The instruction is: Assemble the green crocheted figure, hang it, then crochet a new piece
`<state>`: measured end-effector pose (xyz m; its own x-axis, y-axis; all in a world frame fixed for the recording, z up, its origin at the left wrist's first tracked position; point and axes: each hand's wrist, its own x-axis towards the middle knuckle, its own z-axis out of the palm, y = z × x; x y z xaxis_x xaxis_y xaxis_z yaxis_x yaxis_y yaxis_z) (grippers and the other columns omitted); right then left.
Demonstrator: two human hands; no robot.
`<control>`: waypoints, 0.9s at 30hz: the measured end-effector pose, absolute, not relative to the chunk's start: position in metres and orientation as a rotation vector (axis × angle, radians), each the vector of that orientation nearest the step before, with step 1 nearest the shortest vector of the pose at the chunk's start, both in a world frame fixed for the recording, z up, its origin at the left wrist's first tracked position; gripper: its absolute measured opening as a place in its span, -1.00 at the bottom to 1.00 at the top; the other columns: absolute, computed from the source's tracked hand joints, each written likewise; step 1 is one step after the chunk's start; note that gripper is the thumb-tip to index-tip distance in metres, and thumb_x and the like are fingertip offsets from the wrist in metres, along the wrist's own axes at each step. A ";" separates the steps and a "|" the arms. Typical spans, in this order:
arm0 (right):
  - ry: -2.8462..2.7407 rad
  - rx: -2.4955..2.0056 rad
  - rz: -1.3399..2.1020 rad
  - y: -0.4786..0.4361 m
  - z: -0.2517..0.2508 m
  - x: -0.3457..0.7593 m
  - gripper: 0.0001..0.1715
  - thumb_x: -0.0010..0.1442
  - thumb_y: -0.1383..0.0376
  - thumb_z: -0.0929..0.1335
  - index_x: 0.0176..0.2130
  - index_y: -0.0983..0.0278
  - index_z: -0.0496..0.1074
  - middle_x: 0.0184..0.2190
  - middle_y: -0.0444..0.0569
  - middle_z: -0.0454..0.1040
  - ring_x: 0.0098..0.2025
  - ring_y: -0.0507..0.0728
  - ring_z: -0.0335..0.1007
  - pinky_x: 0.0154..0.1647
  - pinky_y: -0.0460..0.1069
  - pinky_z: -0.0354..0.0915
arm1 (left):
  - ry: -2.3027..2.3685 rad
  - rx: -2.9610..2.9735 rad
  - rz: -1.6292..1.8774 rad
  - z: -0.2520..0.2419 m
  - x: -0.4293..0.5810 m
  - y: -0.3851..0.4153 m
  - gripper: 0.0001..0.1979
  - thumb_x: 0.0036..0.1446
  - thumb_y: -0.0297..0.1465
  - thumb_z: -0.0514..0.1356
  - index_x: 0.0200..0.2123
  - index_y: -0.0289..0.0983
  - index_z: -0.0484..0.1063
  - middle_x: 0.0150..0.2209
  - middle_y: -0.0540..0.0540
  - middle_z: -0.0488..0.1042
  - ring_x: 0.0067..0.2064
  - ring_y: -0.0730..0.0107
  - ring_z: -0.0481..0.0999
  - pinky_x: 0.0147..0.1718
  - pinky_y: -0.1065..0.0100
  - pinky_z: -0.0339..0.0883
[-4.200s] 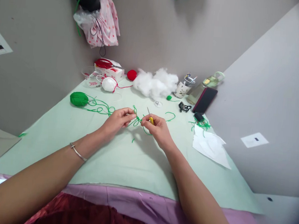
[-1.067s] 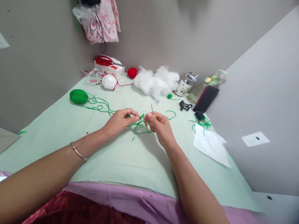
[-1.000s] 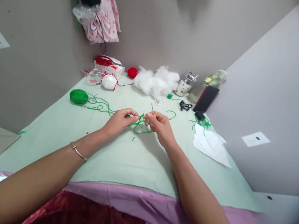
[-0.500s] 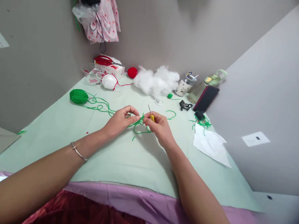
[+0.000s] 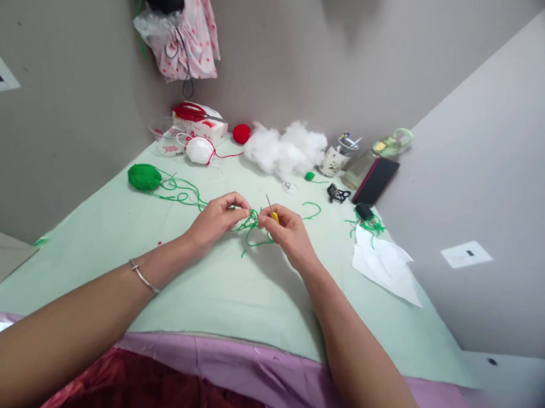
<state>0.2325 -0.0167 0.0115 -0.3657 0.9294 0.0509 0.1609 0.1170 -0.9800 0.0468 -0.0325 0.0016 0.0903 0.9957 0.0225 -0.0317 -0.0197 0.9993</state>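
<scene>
Over the pale green desk (image 5: 227, 301), the left hand (image 5: 219, 218) pinches thin, looped green yarn (image 5: 253, 220), seemingly to steady it, while the right hand (image 5: 289, 232) grips a slim yellow-handled metal hook (image 5: 275, 217) upward, likely avoiding snags.

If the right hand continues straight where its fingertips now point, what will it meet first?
The right hand would probably first meet the green yarn just ahead, then the left hand; exact depth is hard to judge.

Soft, even light; right edge dark, blurred.
</scene>
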 end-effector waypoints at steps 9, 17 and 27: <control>-1.574 -1.089 1.332 -0.015 0.012 0.233 -0.77 0.11 0.14 0.47 -0.39 0.25 0.47 -0.55 -0.22 0.23 -0.51 -0.03 -0.04 -0.49 -0.04 -0.09 | 1.068 1.173 1.160 0.003 0.048 -0.033 -0.84 0.06 -0.28 0.28 -0.37 -0.24 0.40 -0.61 0.13 0.16 -0.54 0.47 0.09 -0.50 0.37 -0.09; -1.539 -1.047 1.369 -0.014 0.012 0.234 -0.61 0.10 0.06 0.50 -0.15 0.22 0.48 -0.46 -0.22 0.33 -0.52 -0.04 -0.04 -0.51 -0.05 -0.09 | 1.023 1.156 1.132 0.006 0.049 -0.034 -0.83 0.09 -0.29 0.27 -0.37 -0.24 0.36 -0.62 0.14 0.16 -0.56 0.50 0.09 -0.53 0.39 -0.11; -1.508 -1.069 1.386 -0.012 0.010 0.235 -0.73 0.05 0.13 0.52 -0.38 0.25 0.48 -0.57 -0.25 0.17 -0.54 -0.04 -0.08 -0.52 -0.04 -0.14 | 1.033 1.191 1.104 0.004 0.049 -0.033 -0.84 0.08 -0.30 0.29 -0.39 -0.24 0.40 -0.61 0.13 0.19 -0.56 0.50 0.11 -0.53 0.38 -0.08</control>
